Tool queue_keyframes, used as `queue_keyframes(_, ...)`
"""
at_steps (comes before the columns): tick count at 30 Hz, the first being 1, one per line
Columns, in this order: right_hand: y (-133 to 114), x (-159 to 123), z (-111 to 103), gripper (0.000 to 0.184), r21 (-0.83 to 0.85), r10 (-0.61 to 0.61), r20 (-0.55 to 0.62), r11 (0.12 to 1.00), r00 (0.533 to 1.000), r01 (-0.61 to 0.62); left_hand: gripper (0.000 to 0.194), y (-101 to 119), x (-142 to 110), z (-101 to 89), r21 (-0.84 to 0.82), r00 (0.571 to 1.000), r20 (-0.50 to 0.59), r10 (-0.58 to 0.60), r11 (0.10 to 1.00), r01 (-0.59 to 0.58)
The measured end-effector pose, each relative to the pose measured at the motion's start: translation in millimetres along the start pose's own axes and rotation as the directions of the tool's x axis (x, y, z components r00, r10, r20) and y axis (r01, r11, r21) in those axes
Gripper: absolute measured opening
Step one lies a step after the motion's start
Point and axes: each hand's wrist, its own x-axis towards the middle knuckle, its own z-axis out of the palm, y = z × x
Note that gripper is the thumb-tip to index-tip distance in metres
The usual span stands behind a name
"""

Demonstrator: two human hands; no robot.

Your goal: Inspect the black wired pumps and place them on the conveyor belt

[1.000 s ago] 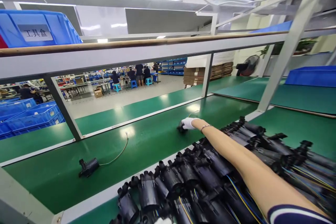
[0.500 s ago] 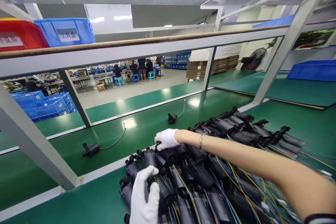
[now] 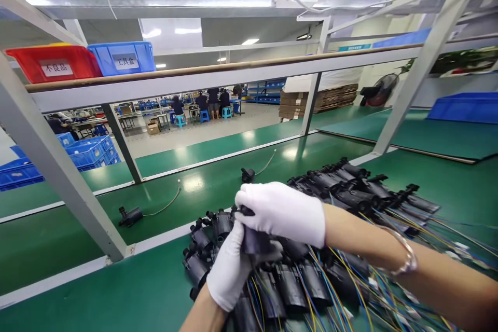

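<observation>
Both my hands wear white gloves and meet over a heap of black cylindrical pumps. A black pump (image 3: pixel 254 243) is lifted just above the others, its round body tilted. My left hand (image 3: pixel 230 270) wraps its fingers round the body from below and the left. From above, my right hand (image 3: pixel 282 210) closes over the pump's upper end, where the fingers hide the fittings. Beneath and around them lie several more pumps (image 3: pixel 290 285) in rows, with yellow, blue and other thin wires (image 3: pixel 338 290) trailing to the right.
Two single pumps with grey leads lie beyond the rail, one left (image 3: pixel 130 216) and one near the middle (image 3: pixel 248 175). A slanted grey post (image 3: pixel 73 166) stands at left. The shelf overhead bears a red bin (image 3: pixel 54 65) and a blue bin (image 3: pixel 122 58). People sit in the far background.
My right hand has come back from the heap's far edge to my left hand. A pump is now raised between both hands. My left hand has closed from an open curl.
</observation>
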Motion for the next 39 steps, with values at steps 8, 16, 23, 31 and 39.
queue_keyframes(8,-16,-45,-11,0.028,0.615,0.154,-0.253,0.788,0.955,0.036,0.077,23,-32,11.5,-0.32,0.932,0.223,-0.286,0.882,0.347)
queue_keyframes(16,-19,-72,15,0.03,0.744,0.391,-0.125,0.645,0.912,-0.175,0.071,20,-37,11.3,-0.535,0.911,0.296,-0.289,0.74,0.408)
queue_keyframes(23,-35,-88,55,0.042,0.801,0.417,0.159,0.476,0.895,-0.364,0.076,16,-33,5.5,-0.622,0.863,0.405,-0.303,0.601,0.503)
queue_keyframes(31,-68,-113,108,0.032,0.784,-0.021,0.271,0.584,0.962,-0.208,0.052,30,-22,-2.0,-0.812,0.865,0.353,-0.357,0.342,0.473)
queue_keyframes(39,-48,-109,93,0.055,0.87,0.216,0.244,0.381,0.946,-0.311,0.051,44,-14,-14.9,-0.929,0.863,0.176,-0.473,0.211,0.305)
